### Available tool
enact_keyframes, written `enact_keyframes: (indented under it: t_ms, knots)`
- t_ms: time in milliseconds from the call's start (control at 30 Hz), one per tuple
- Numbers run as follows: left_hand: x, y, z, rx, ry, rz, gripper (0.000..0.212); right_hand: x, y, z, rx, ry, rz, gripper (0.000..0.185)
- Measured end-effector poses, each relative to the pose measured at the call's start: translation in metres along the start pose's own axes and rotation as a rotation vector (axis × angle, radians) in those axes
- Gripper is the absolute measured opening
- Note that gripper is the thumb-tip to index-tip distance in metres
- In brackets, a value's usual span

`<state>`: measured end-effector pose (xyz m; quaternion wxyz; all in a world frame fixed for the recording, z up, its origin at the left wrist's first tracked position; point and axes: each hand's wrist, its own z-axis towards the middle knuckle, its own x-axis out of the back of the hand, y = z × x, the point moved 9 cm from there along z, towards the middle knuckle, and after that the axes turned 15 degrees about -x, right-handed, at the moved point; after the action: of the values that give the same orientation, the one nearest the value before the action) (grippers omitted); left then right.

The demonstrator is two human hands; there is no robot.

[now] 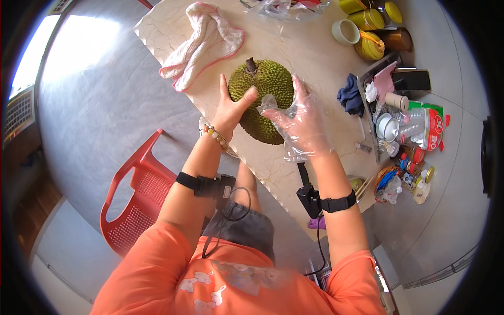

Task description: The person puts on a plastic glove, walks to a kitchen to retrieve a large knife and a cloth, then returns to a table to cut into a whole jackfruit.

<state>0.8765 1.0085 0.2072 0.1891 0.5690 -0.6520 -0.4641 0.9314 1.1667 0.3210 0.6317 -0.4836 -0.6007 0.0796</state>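
Observation:
A whole green jackfruit [271,80] with a short brown stem [251,66] is over the marble-patterned table [267,165], stem end away from me. My left hand [231,108], bare and wearing a bead bracelet, cups its left side with the thumb over the top. Against the right side is my right hand [301,122], inside a loose clear plastic glove [315,114], its thumb also lying over the fruit. The fingers underneath are partly hidden. Whether the fruit rests fully on the tabletop cannot be made out.
A pink-edged white cloth [208,43] lies at the far left of the table. To the right are yellow-lidded canisters [366,19], a white cup [345,32], a dark blue cloth [350,94] and a crowded tray [364,92]. A red plastic chair [138,197] stands at left.

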Motion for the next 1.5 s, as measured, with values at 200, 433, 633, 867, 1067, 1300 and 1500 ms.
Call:
enact_keyframes:
  t_ms: [200,433,633,867,1067,1300,1500]
  knots:
    - [0.001,-0.005,0.002,-0.020,-0.083,-0.015,0.120,-0.017,0.008,0.018,-0.176,-0.162,-0.008,0.104]
    - [0.003,0.008,0.001,-0.101,-0.078,-0.068,0.113,-0.027,0.003,0.037,-0.247,-0.417,-0.244,0.093]
    - [0.003,0.008,0.001,-0.067,-0.098,-0.134,0.106,-0.043,0.000,0.056,-0.363,-0.431,-0.298,0.109]
    - [0.003,0.013,0.002,-0.129,-0.095,-0.177,0.103,-0.054,0.014,0.057,-0.491,-0.503,-0.146,0.105]
    - [0.002,0.013,0.003,-0.139,-0.108,-0.182,0.109,-0.062,0.025,0.058,-0.357,-0.525,0.138,0.090]
    - [0.004,0.012,0.006,-0.062,-0.083,-0.114,0.115,-0.059,0.018,0.072,-0.443,-0.279,-0.212,0.069]
    - [0.005,-0.001,0.011,-0.098,0.193,0.033,0.113,-0.056,0.027,0.071,-0.545,-0.266,-0.237,0.086]
